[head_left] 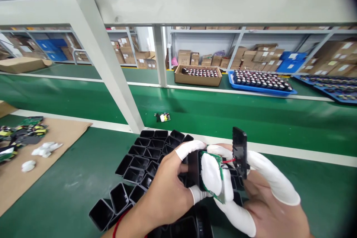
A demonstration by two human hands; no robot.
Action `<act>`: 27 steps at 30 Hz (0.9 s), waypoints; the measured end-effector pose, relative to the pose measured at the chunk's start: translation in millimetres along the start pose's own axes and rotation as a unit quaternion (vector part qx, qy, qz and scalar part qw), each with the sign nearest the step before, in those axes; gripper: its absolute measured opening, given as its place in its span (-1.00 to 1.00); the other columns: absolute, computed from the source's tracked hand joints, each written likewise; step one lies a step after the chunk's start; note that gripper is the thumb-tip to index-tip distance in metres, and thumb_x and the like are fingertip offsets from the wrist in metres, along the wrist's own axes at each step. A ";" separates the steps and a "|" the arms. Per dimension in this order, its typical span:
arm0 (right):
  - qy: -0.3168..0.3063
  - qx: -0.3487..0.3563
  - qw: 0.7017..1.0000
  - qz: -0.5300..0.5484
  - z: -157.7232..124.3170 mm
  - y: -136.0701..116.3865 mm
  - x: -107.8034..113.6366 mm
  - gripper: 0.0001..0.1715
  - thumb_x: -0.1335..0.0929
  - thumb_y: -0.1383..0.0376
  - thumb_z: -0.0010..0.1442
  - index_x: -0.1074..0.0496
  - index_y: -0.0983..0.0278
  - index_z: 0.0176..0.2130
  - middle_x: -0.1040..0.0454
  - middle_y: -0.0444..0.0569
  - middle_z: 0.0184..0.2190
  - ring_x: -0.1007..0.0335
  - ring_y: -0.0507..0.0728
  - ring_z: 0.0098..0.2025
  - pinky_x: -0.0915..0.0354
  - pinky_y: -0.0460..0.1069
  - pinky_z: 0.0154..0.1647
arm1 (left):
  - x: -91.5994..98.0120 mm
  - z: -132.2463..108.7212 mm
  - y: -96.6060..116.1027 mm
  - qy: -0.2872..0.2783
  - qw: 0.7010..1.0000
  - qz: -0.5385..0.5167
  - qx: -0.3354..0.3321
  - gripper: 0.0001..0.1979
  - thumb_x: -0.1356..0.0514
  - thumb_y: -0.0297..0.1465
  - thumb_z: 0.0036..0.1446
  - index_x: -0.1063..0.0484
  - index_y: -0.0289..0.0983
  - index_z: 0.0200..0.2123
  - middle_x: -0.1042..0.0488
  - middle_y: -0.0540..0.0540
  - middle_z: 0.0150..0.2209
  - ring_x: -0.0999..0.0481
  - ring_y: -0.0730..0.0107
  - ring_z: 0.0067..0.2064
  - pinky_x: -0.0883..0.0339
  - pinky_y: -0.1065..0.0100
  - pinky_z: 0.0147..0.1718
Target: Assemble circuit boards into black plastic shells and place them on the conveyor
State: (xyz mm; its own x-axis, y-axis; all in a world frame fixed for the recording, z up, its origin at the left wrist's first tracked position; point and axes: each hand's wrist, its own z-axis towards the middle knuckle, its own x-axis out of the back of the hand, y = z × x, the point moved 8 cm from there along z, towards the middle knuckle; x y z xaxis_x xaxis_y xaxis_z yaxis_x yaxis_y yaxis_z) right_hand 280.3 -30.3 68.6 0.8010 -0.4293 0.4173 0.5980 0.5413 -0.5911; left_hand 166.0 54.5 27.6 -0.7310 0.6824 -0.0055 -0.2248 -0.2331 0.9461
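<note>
While the left hand (170, 182) grips a case (194, 167), the right hand (267, 197) grasps a circuit board (212, 174), seemingly part-inserted, its black plate (239, 150) still outside.

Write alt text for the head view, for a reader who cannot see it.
A person's left hand grips a black case while the right hand holds, at its mouth, a green circuit board bearing a white lump; a red wire runs to a black piece. Open black cases crowd the green bench; electronic parts lie on brown cardboard at left.
</note>
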 end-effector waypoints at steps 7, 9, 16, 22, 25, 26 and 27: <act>-0.016 -0.014 0.999 0.036 -8.7 10.8 -3.6 -0.18 -0.41 0.44 0.13 -0.17 0.10 0.30 -0.45 0.06 0.15 -0.48 0.30 0.12 -0.51 0.15 0.10 | -2.0 0.1 -0.2 -0.010 1.000 -0.002 -0.011 -0.31 -0.40 -0.67 -0.05 -0.39 -0.01 0.10 -0.50 0.06 0.07 -0.56 0.38 0.02 -0.51 0.53 -0.03; -0.020 -0.008 0.999 0.041 -10.0 12.6 -3.4 -0.09 -0.44 0.44 0.12 -0.10 0.09 0.34 -0.44 0.07 0.16 -0.51 0.29 0.08 -0.54 0.12 0.05 | -1.8 -0.1 0.3 -0.011 1.000 -0.010 -0.010 -0.31 -0.42 -0.66 -0.05 -0.39 -0.01 0.10 -0.51 0.06 0.07 -0.56 0.38 0.02 -0.51 0.53 -0.03; -0.038 -0.011 0.993 0.111 -6.3 10.1 -7.8 -0.09 -0.35 0.56 0.17 -0.05 0.05 0.36 -0.36 0.07 0.23 -0.41 0.28 0.19 -0.43 0.14 0.19 | 0.1 0.4 -0.1 -0.007 1.000 -0.005 -0.005 -0.32 -0.39 -0.69 -0.06 -0.41 -0.03 0.09 -0.51 0.05 0.05 -0.57 0.37 0.01 -0.52 0.52 -0.04; -0.011 0.015 0.997 0.078 -8.2 4.0 -5.1 0.03 -0.34 0.60 0.16 0.09 -0.04 0.38 -0.32 0.06 0.27 -0.35 0.30 0.23 -0.41 0.19 0.20 | 1.6 -0.9 -3.2 0.009 1.000 0.023 -0.006 -0.32 -0.37 -0.68 -0.03 -0.40 -0.05 0.12 -0.48 -0.01 0.09 -0.54 0.31 0.05 -0.52 0.47 -0.01; -0.028 0.017 0.998 0.051 -10.2 5.1 -5.2 -0.04 -0.34 0.58 0.16 0.03 0.01 0.37 -0.33 0.08 0.26 -0.29 0.32 0.27 -0.37 0.20 0.24 | 1.3 -0.8 -3.9 0.006 0.999 0.035 -0.002 -0.32 -0.32 -0.71 -0.05 -0.39 -0.05 0.11 -0.48 0.01 0.08 -0.55 0.31 0.04 -0.53 0.44 -0.02; -0.031 0.016 0.998 0.042 -10.3 5.4 -5.1 -0.05 -0.35 0.57 0.16 0.01 0.02 0.36 -0.32 0.08 0.26 -0.29 0.32 0.27 -0.37 0.19 0.24 | 1.3 -0.7 -4.7 0.005 0.999 0.034 0.003 -0.32 -0.32 -0.71 -0.06 -0.40 -0.06 0.11 -0.49 0.00 0.08 -0.56 0.29 0.04 -0.53 0.44 -0.03; -0.031 0.017 0.999 0.033 -10.0 5.0 -4.8 -0.04 -0.37 0.56 0.15 0.00 0.02 0.36 -0.32 0.08 0.27 -0.29 0.33 0.27 -0.39 0.18 0.23 | 1.6 -0.7 -5.4 0.005 0.999 0.031 0.007 -0.32 -0.33 -0.70 -0.07 -0.40 -0.07 0.10 -0.48 -0.02 0.09 -0.56 0.27 0.04 -0.54 0.43 -0.04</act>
State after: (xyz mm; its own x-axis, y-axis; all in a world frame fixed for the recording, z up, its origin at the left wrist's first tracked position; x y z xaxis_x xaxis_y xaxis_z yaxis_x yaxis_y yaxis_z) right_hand 279.2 -32.7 56.7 0.8387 -0.3458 0.4207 0.5429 0.5916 -0.5961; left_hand 165.6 56.4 22.2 -0.7497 0.6598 0.0509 -0.1689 -0.2651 0.9493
